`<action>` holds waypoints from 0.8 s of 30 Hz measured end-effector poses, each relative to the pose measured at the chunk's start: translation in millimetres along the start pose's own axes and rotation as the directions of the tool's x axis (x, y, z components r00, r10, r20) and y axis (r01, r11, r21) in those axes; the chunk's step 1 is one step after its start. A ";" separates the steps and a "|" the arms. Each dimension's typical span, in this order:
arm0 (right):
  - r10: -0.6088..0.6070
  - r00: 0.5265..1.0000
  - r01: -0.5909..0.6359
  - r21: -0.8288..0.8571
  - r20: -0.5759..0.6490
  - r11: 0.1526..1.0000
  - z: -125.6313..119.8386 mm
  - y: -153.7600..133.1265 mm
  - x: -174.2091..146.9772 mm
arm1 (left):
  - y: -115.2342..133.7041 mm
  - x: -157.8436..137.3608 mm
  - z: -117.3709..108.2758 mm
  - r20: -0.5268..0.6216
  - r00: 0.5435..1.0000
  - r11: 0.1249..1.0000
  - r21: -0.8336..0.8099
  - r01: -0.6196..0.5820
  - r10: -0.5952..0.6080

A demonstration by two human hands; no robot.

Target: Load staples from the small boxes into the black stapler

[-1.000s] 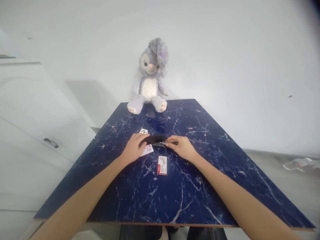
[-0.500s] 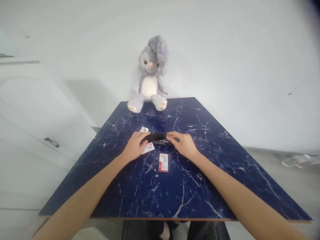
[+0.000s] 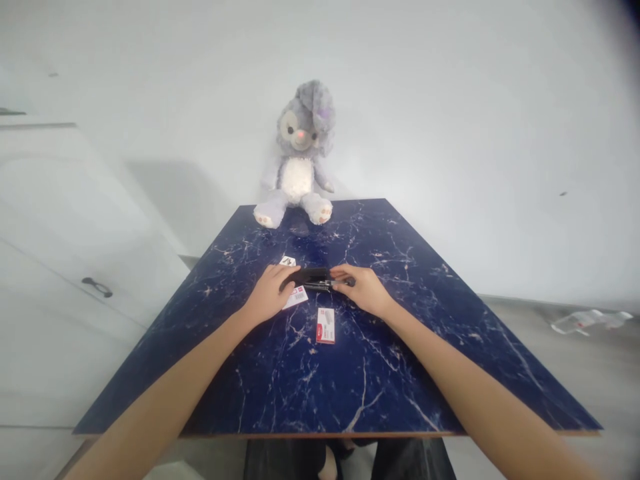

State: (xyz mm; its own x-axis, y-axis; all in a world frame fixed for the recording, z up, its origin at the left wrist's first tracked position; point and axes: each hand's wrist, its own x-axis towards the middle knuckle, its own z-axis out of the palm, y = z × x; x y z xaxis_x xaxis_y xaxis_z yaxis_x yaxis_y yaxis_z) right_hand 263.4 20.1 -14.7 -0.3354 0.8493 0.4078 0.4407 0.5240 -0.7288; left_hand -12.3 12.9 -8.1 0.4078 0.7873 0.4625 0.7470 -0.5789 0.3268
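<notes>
My left grip (image 3: 267,293) clasps the black stapler (image 3: 314,274) mid-surface (image 3: 310,393); my right grip (image 3: 364,289) pinches its other end. Seemingly I'm working its metal track, so next calls for steadiness.

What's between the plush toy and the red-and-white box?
In the head view, the black stapler, left hand on one end, right hand at the other, lies between the plush toy and that box.

Black plastic stapler (image 3: 313,274) with shiny metal rail (image 3: 318,286), glossy marbled tabletop (image 3: 310,393), fluffy plush toy (image 3: 299,180), printed paperboard box (image 3: 325,326)
</notes>
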 end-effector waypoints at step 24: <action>0.049 0.996 -0.052 -0.036 -0.075 0.998 -9.1 -7.0 0.4 | -3.3 1.2 -5.6 0.059 0.998 0.998 0.068 -0.005 0.001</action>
State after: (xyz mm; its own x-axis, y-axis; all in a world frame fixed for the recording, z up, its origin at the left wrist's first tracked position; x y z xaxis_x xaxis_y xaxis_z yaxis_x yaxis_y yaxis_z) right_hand 267.8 17.4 -4.4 -0.2495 0.8766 0.4116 0.4871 0.4809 -0.7290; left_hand -17.2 14.5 -4.0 0.4390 0.7976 0.4136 0.7789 -0.5673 0.2672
